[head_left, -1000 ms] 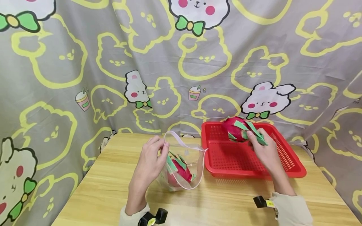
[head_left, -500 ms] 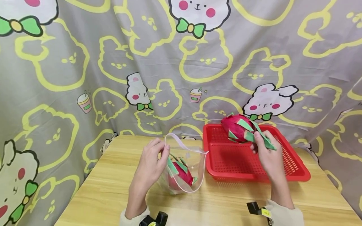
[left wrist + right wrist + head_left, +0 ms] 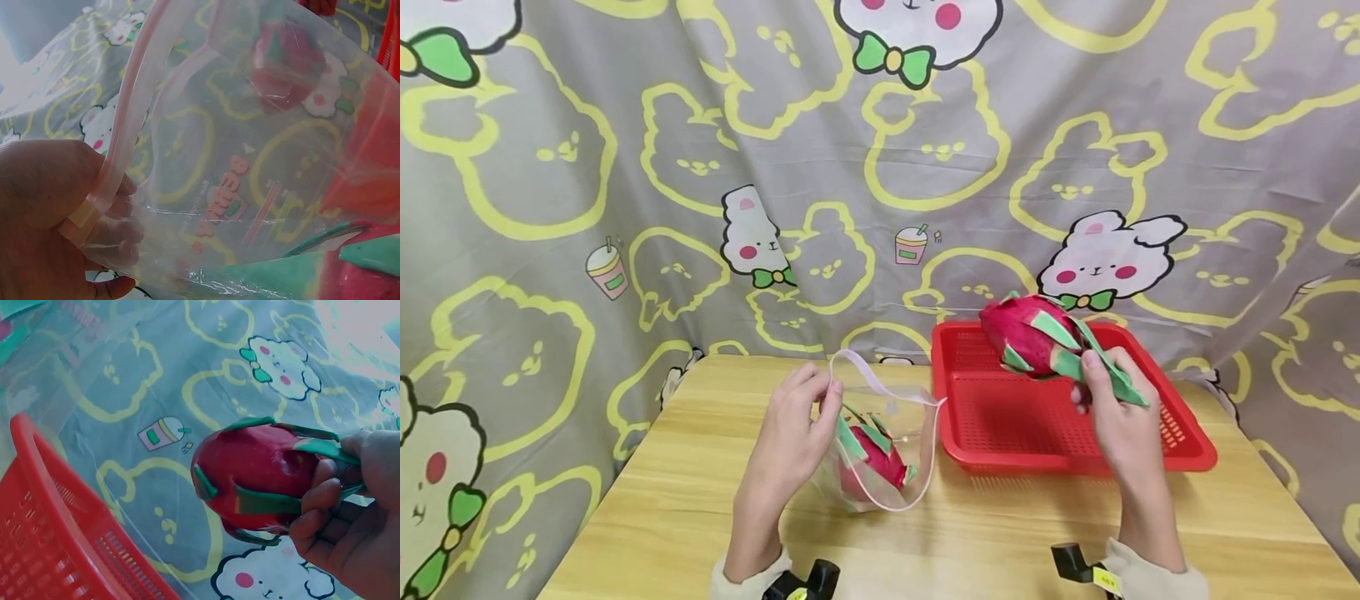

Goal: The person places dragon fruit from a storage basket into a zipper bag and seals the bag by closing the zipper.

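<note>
My left hand [image 3: 797,425] pinches the left edge of a clear zip bag [image 3: 910,408], whose mouth gapes open above the table. Inside the bag lies one dragon fruit [image 3: 880,458], pink with green scales. Printed lettering shows on the bag's film in the left wrist view. My right hand [image 3: 1123,417] holds a second dragon fruit [image 3: 1026,337] by its green leaf tips, up over the back of the red basket. The right wrist view shows thumb and fingers closed on those leaves [image 3: 328,450], with the fruit's round body sticking out past them.
A red perforated plastic basket [image 3: 951,433] stands on the wooden table [image 3: 685,492], just right of the bag. Behind the table hangs a grey curtain [image 3: 842,167] with yellow bear and white bunny prints.
My right hand has shifted slightly right and tilted the dragon fruit, so more of its leaves show beyond the fingers. The left hand keeps its pinch on the bag.
</note>
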A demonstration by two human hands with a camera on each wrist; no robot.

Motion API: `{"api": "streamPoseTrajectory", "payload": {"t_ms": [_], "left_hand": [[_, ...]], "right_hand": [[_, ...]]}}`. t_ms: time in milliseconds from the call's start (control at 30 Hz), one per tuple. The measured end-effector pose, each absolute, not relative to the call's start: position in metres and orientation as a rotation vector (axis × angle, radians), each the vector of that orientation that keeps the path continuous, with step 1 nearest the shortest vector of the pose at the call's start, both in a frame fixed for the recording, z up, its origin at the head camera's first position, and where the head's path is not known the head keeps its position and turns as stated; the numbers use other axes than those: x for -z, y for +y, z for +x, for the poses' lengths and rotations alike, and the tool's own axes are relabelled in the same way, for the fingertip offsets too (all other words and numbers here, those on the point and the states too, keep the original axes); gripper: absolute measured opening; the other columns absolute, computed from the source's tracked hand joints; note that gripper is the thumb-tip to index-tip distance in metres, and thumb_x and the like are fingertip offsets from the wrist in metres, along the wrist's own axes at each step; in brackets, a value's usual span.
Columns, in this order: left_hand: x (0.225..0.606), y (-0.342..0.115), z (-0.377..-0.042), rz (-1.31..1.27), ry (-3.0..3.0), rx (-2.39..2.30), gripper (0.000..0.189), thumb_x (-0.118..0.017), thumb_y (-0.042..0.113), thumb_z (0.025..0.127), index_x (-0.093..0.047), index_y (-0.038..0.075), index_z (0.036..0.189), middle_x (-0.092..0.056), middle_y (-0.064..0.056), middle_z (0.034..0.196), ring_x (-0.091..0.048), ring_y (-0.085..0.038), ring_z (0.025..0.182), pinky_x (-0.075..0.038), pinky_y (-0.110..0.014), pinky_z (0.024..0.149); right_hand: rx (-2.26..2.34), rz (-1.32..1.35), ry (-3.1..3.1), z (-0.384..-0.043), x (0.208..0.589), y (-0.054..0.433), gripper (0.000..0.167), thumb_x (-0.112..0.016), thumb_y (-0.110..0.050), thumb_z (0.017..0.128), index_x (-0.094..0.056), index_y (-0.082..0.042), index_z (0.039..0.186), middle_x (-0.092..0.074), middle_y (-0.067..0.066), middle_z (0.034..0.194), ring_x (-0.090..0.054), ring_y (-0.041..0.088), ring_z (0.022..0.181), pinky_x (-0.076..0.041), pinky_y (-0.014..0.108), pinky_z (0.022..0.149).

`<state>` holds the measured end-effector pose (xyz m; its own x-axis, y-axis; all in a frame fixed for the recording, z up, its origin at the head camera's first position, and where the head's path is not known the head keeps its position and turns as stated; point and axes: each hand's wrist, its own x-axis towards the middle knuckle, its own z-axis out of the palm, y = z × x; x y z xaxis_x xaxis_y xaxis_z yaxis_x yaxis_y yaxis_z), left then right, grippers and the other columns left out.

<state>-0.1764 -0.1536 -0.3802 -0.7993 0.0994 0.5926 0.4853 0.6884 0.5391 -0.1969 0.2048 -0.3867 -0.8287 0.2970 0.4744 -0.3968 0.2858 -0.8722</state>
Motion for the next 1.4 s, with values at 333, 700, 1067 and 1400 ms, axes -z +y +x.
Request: {"api": "streamPoseTrajectory", "payload": {"t_ms": [333, 700, 1067, 1400], "left_hand": [[0.38, -0.156, -0.176, -0.439, -2.364, 0.956, 0.034, -0.062, 0.01, 0.1, -0.052, 0.018, 0.069, -0.049, 0.005, 0.079, -0.048, -0.012, 0.077, -0.044, -0.031, 0.069], [0.381, -0.156, -0.175, -0.438, -2.365, 0.934, 0.035, -0.062, 0.009, 0.1, -0.05, 0.019, 0.068, -0.048, 0.005, 0.077, -0.051, -0.019, 0.077, -0.042, -0.033, 0.07], [0.382, -0.153, -0.173, -0.443, -2.368, 0.929, 0.035, -0.062, 0.01, 0.099, -0.05, 0.019, 0.068, -0.048, 0.006, 0.077, -0.05, -0.016, 0.076, -0.043, -0.032, 0.069], [0.379, -0.149, -0.173, -0.464, -2.362, 0.935, 0.035, -0.062, 0.009, 0.099, -0.051, 0.019, 0.068, -0.047, 0.006, 0.076, -0.05, -0.016, 0.074, -0.042, -0.031, 0.066]], "right_hand": [[-1.648, 0.3, -1.779, -0.195, 0.383, 0.188, 0.024, -0.061, -0.003, 0.1, -0.052, 0.007, 0.081, -0.051, 0.008, 0.062, -0.052, 0.013, 0.057, -0.041, 0.021, 0.052], [-1.943, 0.632, -1.416, -0.193, 0.378, 0.17, 0.023, -0.052, 0.009, 0.1, -0.046, 0.015, 0.079, -0.055, 0.013, 0.063, -0.051, 0.017, 0.052, -0.04, 0.023, 0.051], [-1.921, 0.717, -1.447, -0.177, 0.371, 0.161, 0.02, -0.05, 0.014, 0.097, -0.048, 0.012, 0.078, -0.053, 0.01, 0.061, -0.049, 0.016, 0.05, -0.03, 0.027, 0.043], [-1.852, 0.899, -1.545, -0.156, 0.36, 0.147, 0.021, -0.049, 0.018, 0.094, -0.05, 0.004, 0.078, -0.053, 0.007, 0.062, -0.05, 0.014, 0.05, -0.033, 0.029, 0.041]]}}
